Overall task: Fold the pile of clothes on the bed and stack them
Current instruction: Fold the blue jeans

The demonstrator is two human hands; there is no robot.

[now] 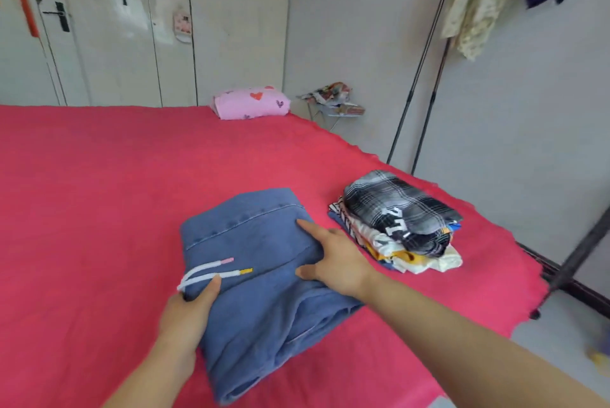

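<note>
A folded blue denim garment (260,259) with a white drawstring (211,270) lies on the red bed (92,209) in front of me. My left hand (188,312) grips its left edge, thumb on top beside the drawstring and fingers tucked under. My right hand (333,259) holds the right edge, index finger stretched flat on the cloth and thumb on top; its other fingers are hidden. Just to the right sits a stack of folded clothes (399,226) topped by a black-and-white plaid piece.
A pink pillow with hearts (251,103) lies at the bed's far edge. A small rack of items (336,102) stands past it. A black clothes rack (425,67) with hanging garments stands along the right wall. Wardrobe doors (132,28) line the back.
</note>
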